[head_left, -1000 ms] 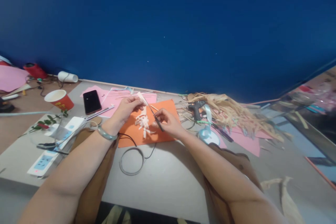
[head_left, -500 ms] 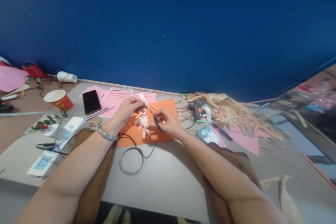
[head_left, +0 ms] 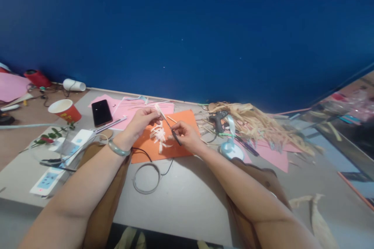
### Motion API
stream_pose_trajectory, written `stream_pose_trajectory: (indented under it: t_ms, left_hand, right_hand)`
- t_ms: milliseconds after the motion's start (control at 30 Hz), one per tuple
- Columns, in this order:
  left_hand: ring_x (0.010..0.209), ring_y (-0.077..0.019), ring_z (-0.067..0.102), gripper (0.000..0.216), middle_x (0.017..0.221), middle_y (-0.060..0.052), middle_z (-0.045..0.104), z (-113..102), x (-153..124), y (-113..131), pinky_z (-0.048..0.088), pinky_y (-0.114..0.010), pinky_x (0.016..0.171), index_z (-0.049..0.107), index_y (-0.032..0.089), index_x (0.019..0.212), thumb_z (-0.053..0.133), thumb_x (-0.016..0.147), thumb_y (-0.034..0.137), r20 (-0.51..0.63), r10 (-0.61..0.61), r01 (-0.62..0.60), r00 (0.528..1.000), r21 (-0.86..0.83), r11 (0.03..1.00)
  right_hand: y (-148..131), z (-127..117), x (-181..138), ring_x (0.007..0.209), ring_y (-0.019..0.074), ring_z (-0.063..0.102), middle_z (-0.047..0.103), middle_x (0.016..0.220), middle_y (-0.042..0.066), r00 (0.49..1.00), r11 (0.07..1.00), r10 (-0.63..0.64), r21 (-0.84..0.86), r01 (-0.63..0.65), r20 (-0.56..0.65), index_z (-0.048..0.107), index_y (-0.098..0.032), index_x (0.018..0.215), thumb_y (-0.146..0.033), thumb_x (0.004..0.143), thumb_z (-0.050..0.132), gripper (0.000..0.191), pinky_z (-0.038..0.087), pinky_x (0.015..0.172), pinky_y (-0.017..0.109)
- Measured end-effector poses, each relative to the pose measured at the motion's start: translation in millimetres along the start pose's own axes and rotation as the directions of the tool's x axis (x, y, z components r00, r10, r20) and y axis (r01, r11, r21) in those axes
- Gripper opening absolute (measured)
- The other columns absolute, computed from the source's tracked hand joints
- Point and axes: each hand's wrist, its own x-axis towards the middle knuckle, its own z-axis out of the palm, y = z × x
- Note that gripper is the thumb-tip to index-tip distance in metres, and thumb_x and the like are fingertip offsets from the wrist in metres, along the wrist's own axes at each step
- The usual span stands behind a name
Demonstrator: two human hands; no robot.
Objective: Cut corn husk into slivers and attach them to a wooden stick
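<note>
On my feed, a grey tabletop (head_left: 187,198) carries an orange sheet (head_left: 178,153) near its middle, a loop of dark cable (head_left: 159,179) just nearer the camera, and a white power strip (head_left: 34,190) toward the left. Pink sheets (head_left: 274,159) lie farther back and rightward (I can't tell whether the heaped tan husks (head_left: 257,124) touch the tabletop too).

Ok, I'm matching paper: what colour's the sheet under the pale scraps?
The sheet is orange; see the head view.

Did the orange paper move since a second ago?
No: the orange paper shows no clear shift either way against the blue wall.
</note>
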Motion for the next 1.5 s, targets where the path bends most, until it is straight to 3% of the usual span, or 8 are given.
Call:
stream_pose_trajectory:
  t_ms: [567, 1133, 1500]
  left_hand:
    - [0.057, -0.0112, 0.058, 0.014, 0.067, -0.004, 0.067, 5, -2, 0, 0.042, -0.024, 0.056, 0.063, 0.014, 0.066, 0.064, 0.066, 0.028, 0.069, -0.069, 0.068, 0.995, 0.013, 0.998]
    - [0.055, -0.0098, 0.056, 0.011, 0.062, -0.002, 0.063, 5, -3, -1, 0.04, -0.021, 0.053, 0.062, 0.013, 0.065, 0.063, 0.067, 0.024, 0.062, -0.097, 0.095, 0.993, 0.042, 0.995]
    - [0.054, -0.0101, 0.055, 0.012, 0.058, -0.001, 0.061, 8, -1, -2, 0.04, -0.022, 0.053, 0.061, 0.013, 0.062, 0.066, 0.064, 0.024, 0.103, -0.192, 0.185, 0.976, 0.078, 0.98]
  right_hand:
    - [-3, 4, -2, 0.053, 0.0087, 0.046, 0.05, 0.058, -0.006, 0.999, 0.997, 0.002, -0.075, -0.005, -0.034, 0.051, -0.018, 0.08, -0.04, 0.062, 0.075, 0.037, 0.036, 0.052, 0.021]
    - [2, 6, -1, 0.044, 0.0057, 0.034, 0.042, 0.05, -0.009, 0.999, 1.0, 0.018, 0.001, -0.018, -0.046, 0.049, -0.018, 0.076, -0.045, 0.06, 0.075, 0.041, 0.025, 0.043, 0.02]
    - [5, 8, -1, 0.042, 0.0055, 0.034, 0.043, 0.048, -0.009, 0.998, 1.0, 0.02, 0.014, -0.019, -0.063, 0.049, -0.018, 0.074, -0.044, 0.058, 0.076, 0.04, 0.025, 0.042, 0.019]
